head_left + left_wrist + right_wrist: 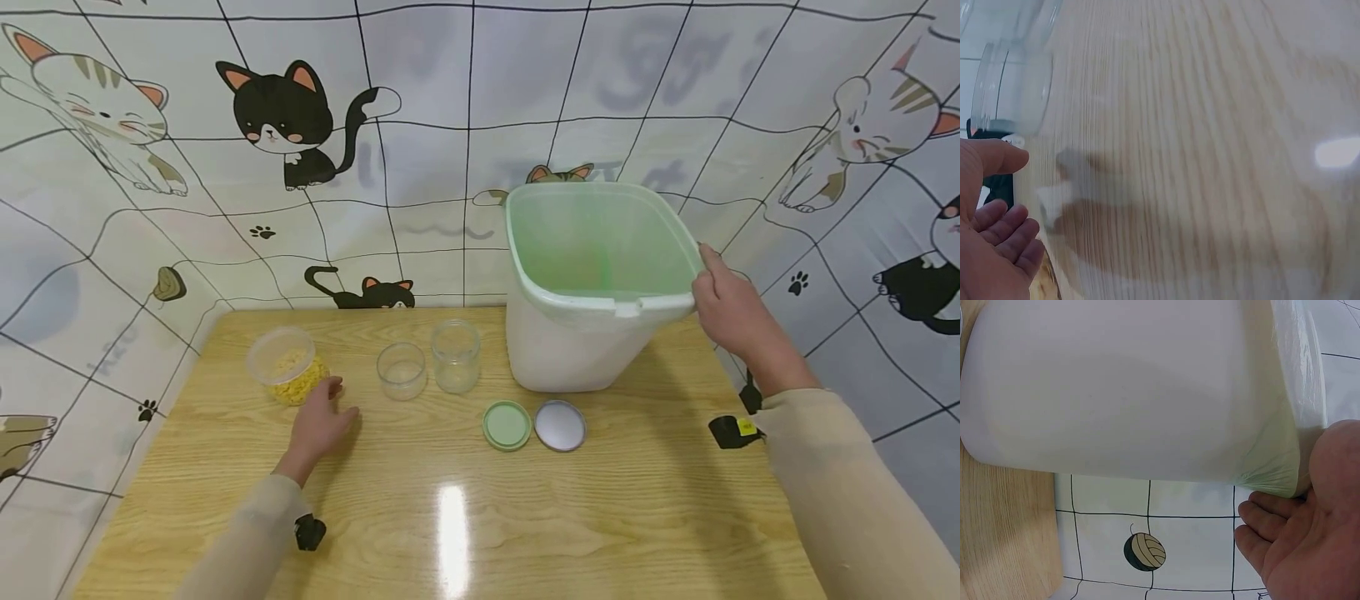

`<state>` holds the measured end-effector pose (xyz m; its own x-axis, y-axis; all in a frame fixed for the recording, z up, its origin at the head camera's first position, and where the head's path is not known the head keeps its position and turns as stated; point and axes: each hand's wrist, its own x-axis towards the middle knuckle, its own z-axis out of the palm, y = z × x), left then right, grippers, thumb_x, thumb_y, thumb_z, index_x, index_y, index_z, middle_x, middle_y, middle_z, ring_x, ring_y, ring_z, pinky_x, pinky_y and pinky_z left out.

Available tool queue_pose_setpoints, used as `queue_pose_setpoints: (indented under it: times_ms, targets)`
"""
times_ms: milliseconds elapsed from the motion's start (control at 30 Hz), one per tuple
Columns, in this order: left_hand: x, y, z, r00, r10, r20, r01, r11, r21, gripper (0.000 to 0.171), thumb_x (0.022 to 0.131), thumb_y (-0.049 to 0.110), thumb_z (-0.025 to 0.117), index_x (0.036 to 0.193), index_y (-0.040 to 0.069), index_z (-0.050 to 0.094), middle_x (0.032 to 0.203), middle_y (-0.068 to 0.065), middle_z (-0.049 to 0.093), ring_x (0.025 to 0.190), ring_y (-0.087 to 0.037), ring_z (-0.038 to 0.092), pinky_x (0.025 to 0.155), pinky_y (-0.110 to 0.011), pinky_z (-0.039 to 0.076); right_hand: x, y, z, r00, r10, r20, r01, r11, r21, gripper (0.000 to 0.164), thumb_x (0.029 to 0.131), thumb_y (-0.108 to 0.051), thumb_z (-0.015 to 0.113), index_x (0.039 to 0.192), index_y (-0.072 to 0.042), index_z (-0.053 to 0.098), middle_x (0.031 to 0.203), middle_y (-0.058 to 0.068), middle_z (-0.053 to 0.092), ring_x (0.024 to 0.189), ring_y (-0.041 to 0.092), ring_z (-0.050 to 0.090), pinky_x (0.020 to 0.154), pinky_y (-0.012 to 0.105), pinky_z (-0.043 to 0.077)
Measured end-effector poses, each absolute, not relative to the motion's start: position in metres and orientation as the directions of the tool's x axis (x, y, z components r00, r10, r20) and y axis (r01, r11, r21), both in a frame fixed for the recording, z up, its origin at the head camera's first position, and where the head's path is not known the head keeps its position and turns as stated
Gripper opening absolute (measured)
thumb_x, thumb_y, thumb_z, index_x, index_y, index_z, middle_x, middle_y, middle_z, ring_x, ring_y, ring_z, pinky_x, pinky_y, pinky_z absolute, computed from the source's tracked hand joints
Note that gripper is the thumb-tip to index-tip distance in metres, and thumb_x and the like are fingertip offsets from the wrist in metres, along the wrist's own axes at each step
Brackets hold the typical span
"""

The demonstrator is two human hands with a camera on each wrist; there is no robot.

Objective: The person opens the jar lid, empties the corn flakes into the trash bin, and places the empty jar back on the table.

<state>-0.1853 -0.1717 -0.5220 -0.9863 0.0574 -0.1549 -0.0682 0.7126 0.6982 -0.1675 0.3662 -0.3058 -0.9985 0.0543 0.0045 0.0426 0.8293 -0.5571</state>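
A: Right hand first. What do we log?

B: We have the right hand [731,312] gripping the bin [573,354] by its rim, at the right corner. Bin is white, on the table [390,517], right of the middle and near the back edge. Pale green liner [596,237] inside, folded out over the rim; we see it bunched by the fingers in the right wrist view.

A: And the left hand [318,425]?

B: Holding nothing. Fingers loosely bent, thumb held well apart from them. It lies just beside the tub [298,382], at the table's left; we cannot tell whether the fingertips touch it.

A: Tub contents?

B: Yellow bits, seen through the clear wall.

A: Between tub and bin?

B: We count two clear jars: a short jar [402,372], then a tall jar [456,358] just right of it. In front of the bin, two lids side by side, a green lid [507,426] and a white lid [560,426].

A: Backdrop?

B: A white wall [427,167], black grid lines, cartoon cats.
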Motion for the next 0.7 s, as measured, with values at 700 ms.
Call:
queue_pose_setpoints:
  times_ms: [700]
  targets:
    - [-0.166,-0.237,-0.513,-0.989,-0.003,-0.149,-0.087,0.825,0.558,0.052,0.095,0.031,0.060,0.131,-0.006,0.054,0.128,-0.028,0.059,0.116,-0.046,0.055,0.094,-0.058,0.045,-0.169,0.367,-0.306,-0.997,0.063,-0.038,0.074,0.828,-0.556,0.061,0.100,-0.031,0.003,0.155,-0.014,-0.014,0.151,0.034,0.028,0.125,0.046,0.038,0.111,0.069,0.023]
